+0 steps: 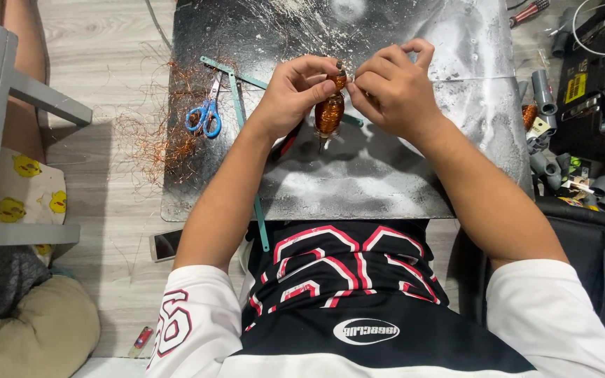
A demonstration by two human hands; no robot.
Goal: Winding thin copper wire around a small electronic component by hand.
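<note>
My work surface is a dark metal sheet (386,182), scuffed and dusted white, lying flat on the pale wood floor (99,42). On the sheet: blue scissors (204,115), thin teal strips (236,91), and a tangle of copper wire (159,136) that spills over its left edge onto the floor. Floor also carries a phone (164,243) just off the sheet's near-left corner, a lighter (141,341) nearer me, and grey pipe pieces (547,94) on the right.

2 hands (292,94) (397,91), 1 copper coil (330,112), 1 pr scissors (206,115) (blue handles), 1 phone (165,244), 1 lighter (141,341), approx 6 grey pipe bits (544,91).
</note>
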